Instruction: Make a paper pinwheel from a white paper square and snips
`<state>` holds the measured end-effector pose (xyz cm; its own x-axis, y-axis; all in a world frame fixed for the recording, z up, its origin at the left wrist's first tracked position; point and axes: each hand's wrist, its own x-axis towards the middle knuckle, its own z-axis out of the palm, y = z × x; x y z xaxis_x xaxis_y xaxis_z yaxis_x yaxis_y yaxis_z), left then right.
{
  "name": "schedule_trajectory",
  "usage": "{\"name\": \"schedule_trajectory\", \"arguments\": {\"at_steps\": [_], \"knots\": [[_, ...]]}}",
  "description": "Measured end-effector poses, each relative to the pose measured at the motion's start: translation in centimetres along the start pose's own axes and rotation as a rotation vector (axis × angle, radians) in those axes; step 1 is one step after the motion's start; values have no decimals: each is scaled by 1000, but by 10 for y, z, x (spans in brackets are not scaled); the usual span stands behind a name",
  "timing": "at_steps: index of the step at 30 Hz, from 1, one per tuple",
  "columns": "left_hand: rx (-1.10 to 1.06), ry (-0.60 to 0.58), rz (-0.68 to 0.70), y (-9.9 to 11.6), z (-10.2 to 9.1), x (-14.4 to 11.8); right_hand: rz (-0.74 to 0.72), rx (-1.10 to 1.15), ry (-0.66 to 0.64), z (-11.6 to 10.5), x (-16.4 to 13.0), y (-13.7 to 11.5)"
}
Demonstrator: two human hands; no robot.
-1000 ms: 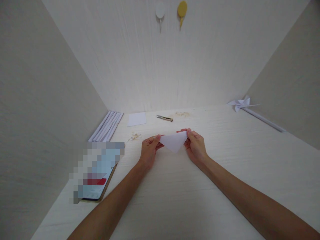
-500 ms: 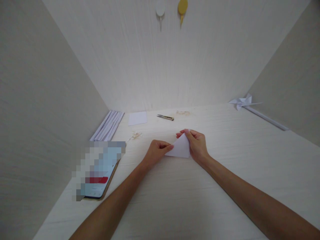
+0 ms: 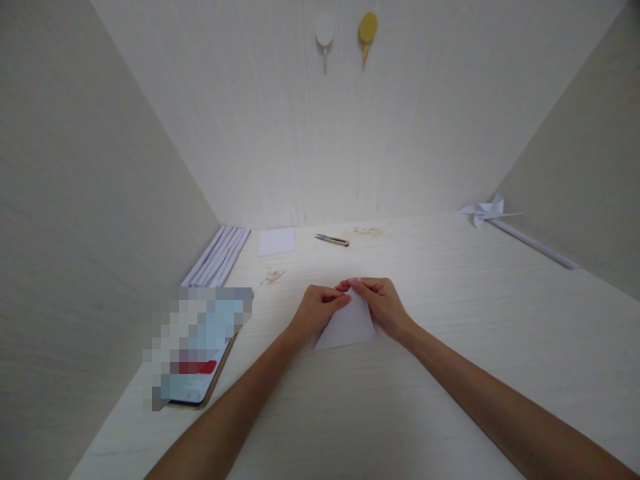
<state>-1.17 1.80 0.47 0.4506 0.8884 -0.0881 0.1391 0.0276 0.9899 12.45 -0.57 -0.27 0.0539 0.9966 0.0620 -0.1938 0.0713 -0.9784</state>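
Between my hands is a folded piece of white paper point(image 3: 349, 327), roughly triangular, its wide edge toward me and its narrow top at my fingertips. My left hand point(image 3: 316, 311) pinches its upper left side between thumb and fingers. On the other side, my right hand point(image 3: 384, 303) grips the top corner, thumb in front and fingers partly behind the paper. My fingers cover the very tip, so the folds there are hidden.
Rolled white paper sticks point(image 3: 217, 257) and a white paper square point(image 3: 277, 241) lie at the back left. Thread snips point(image 3: 332, 240) rest between small piles of toothpick-like bits point(image 3: 273, 276). A phone point(image 3: 205, 353) is at left, a paper pinwheel point(image 3: 487, 212) at right. Two hooks, one yellow point(image 3: 368, 28), hang on the wall.
The paper has turned, its wide edge swinging nearer me. My right hand has moved left and slightly down, bringing its fingertips close to those of my left hand.
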Motion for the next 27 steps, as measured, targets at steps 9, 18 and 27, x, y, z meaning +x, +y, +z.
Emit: {"name": "schedule_trajectory", "arguments": {"at_steps": [9,18,27], "knots": [[-44,96,41,6,2,-3,-101,-158,-62,1,-1,-1],[-20,76,-1,6,4,-2,-154,-86,122,-1,0,-1],[-16,44,-25,7,-4,-1,-99,308,455,-12,11,-1]]}}
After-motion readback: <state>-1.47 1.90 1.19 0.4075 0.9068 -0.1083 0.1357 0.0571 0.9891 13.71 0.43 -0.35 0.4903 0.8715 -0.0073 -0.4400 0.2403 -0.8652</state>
